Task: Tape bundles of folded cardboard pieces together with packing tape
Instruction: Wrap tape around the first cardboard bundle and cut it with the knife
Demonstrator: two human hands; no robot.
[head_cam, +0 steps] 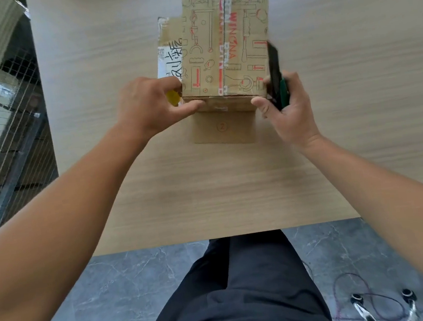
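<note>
Pale wood-grain table (234, 184) fills most of the view, with grey marbled floor (101, 291) at its near edge and a wire-mesh rack (8, 125) off to the left. The person's dark trousers (235, 289) show below the table edge.

On the far middle of the table lies the bundle of folded cardboard pieces (220, 40). Its top piece is printed with red and green drawings. A white-labelled piece (168, 59) pokes out on the left side, and a plain brown flap (222, 130) marked with a circled 2 sticks out flat on the near side.

The left hand (146, 104) grips the bundle's near-left corner, with the thumb pressed along the near face and the other fingers curled round the side. The right hand (289, 109) is at the near-right corner. Its fingers are wrapped round a black and green tape dispenser (275, 73) held against the bundle's right side, while the thumb stretches toward the cardboard.

A glossy strip of tape (223, 6) runs down the middle seam of the top piece, though it may be old box tape. No band can be seen crossing the width of the stack, so binding looks barely begun: the pieces are gathered and squared, and the dispenser is in place to start a wrap. Pulling tape round the bundle, cutting it and pressing it down seem to remain. Something small and yellow (173, 97) shows just behind the left hand.
</note>
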